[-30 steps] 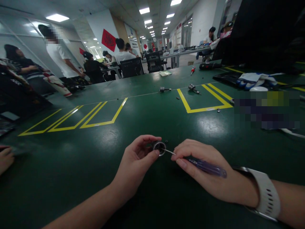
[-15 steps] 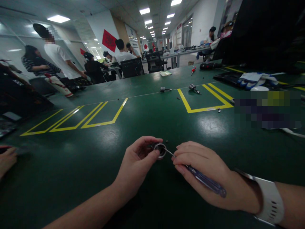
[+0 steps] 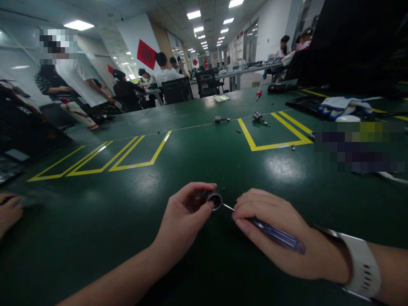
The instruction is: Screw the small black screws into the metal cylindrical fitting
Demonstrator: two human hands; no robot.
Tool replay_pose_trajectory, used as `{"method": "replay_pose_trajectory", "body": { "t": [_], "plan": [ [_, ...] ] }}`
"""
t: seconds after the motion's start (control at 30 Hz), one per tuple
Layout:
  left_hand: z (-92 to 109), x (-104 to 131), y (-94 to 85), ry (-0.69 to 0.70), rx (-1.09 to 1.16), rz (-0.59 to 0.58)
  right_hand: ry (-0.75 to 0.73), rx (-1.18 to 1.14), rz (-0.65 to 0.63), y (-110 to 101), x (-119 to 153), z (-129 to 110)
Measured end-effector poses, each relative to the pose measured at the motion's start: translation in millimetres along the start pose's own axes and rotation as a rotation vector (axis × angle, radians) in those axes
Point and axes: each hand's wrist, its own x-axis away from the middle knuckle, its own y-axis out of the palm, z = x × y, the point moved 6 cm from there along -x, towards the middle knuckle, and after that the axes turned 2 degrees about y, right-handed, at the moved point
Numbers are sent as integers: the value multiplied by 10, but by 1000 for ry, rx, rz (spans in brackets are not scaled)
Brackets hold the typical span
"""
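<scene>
Between the thumb and fingers of my left hand (image 3: 185, 212) is a round, hollow metal part (image 3: 218, 201), its open mouth turned toward the right. My right hand (image 3: 274, 229) grips a screwdriver (image 3: 277, 236) with a clear purple-blue handle. The thin shaft points left, and its tip is at the rim of the metal part; whether it touches cannot be made out. Just beyond the part, a tiny dark nut-like ring (image 3: 223, 188) lies on the green table (image 3: 127, 238).
Farther back lie two metal pieces with thin stems, one a cylinder (image 3: 222, 119), the other a chuck-like piece (image 3: 259, 118). A red screwdriver (image 3: 259, 94) and white-blue gloves (image 3: 344, 106) lie beyond. Yellow tape (image 3: 274, 148) marks the table. Another person's hand (image 3: 9, 212) shows at left.
The screwdriver has drawn back slightly to the right, its tip moving from inside the metal part's mouth to its rim. My left hand stays nearly still.
</scene>
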Motion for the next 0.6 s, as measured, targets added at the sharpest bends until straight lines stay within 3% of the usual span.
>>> {"method": "replay_pose_trajectory", "body": {
  "t": [0.13, 0.4, 0.6],
  "plan": [
    [-10, -7, 3, 27, 7, -11, 95, -62, 26, -18, -16, 41],
    [-22, -11, -7, 21, 8, -7, 543, -437, 22, 8, 13, 348],
    [-18, -8, -16, 3, 14, 21, 596, -814, 106, 92, 30, 457]
  ]
}}
